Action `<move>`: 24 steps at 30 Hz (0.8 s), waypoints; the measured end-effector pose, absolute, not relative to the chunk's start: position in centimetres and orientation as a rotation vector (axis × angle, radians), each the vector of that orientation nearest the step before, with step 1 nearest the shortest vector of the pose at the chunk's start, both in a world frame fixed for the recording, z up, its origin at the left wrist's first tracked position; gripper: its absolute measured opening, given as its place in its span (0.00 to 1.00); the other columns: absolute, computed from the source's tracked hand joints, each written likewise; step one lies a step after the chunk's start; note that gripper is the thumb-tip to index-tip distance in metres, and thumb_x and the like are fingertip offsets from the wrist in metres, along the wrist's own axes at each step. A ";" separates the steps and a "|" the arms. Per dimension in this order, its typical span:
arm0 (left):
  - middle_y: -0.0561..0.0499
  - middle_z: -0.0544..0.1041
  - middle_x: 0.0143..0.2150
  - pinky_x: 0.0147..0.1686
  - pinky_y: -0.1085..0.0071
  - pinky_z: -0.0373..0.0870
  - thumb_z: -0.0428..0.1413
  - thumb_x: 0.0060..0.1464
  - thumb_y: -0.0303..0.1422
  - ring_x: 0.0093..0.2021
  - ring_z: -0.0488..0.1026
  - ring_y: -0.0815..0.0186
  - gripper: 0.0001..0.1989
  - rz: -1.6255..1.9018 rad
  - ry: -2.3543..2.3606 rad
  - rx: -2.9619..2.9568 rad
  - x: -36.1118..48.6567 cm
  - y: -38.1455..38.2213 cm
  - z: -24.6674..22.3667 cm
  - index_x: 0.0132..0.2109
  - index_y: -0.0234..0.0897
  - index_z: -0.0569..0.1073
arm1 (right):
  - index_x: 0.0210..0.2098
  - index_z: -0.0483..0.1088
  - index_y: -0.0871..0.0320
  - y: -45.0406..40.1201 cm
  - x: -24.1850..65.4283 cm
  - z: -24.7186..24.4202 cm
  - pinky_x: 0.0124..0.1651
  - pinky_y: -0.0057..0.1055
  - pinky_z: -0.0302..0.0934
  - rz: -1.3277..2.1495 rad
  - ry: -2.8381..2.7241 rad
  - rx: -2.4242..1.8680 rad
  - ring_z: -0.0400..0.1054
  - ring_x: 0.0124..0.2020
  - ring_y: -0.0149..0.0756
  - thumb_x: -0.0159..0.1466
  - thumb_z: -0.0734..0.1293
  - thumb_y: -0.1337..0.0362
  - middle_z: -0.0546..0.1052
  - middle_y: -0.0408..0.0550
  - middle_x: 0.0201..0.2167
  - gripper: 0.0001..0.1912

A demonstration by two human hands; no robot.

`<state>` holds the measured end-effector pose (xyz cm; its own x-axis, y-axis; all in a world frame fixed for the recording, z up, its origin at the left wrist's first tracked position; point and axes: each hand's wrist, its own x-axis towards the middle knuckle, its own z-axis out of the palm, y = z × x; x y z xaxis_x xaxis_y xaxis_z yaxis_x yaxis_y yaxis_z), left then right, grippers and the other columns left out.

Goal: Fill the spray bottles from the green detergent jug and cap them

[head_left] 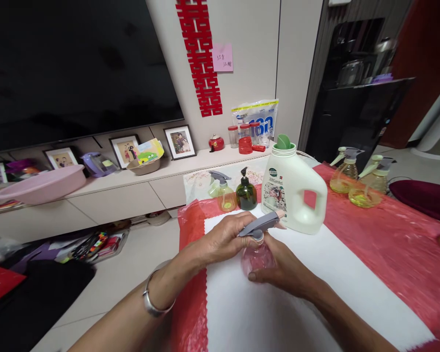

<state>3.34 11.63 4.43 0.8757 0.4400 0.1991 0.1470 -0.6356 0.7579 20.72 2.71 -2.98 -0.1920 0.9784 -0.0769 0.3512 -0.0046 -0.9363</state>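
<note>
A pink spray bottle [255, 263] with a grey trigger head [261, 224] stands upright over the white cloth, between both hands. My left hand [227, 238] is closed round the neck and spray head. Around the pink body wraps my right hand [284, 269], its thumb across the front. Just behind stands a large pale green jug [300, 195], its mouth open with a green piece [283, 142] in it. A yellow spray bottle [226, 197] and a dark green pump bottle [246, 194] are left of the jug.
Two more yellowish spray bottles [346, 173] [370, 186] stand on the red plastic cover [388, 232] at the right. White cloth [238, 313] lies under the hands. Behind, a low cabinet [168, 183] bears picture frames, a pink basin [44, 185] and red-lidded jars.
</note>
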 end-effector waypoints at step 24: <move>0.45 0.77 0.46 0.50 0.63 0.69 0.52 0.64 0.48 0.47 0.74 0.59 0.20 0.394 0.245 2.224 3.2 12.4 4.2 0.51 0.40 0.78 | 0.42 0.70 0.59 2.6 20.4 -2.6 0.37 0.26 0.56 1.080 -1.673 -1.413 0.62 0.38 0.33 0.51 0.72 0.63 0.70 0.45 0.39 0.19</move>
